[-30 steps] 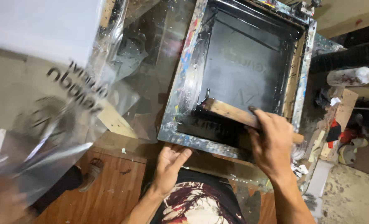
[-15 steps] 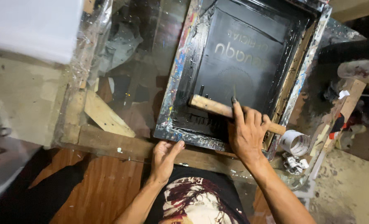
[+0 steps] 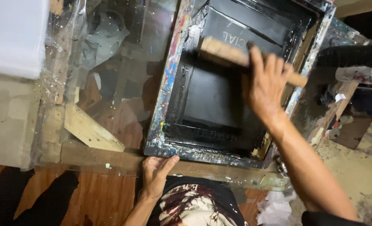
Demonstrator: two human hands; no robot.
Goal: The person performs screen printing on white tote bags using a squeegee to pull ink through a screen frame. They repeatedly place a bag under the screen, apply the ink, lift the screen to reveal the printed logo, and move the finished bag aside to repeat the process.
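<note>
A paint-splattered screen-printing frame (image 3: 167, 83) with a black inked mesh lies on a glass-topped table. My right hand (image 3: 266, 81) grips a wooden squeegee (image 3: 219, 51) laid across the far part of the mesh. My left hand (image 3: 157, 169) presses on the frame's near edge, fingers apart, holding it down. Black ink coats the mesh below the squeegee.
A glass sheet (image 3: 110, 54) covers the table left of the frame, with wooden battens (image 3: 89, 129) under it. A white stack (image 3: 14, 37) sits at far left. Crumpled paper (image 3: 274, 209) and clutter lie at the right, over a sandy floor.
My right hand has pushed the squeegee away from me, from the frame's near edge up to its far part. My left hand stays on the near edge. The view has shifted.
</note>
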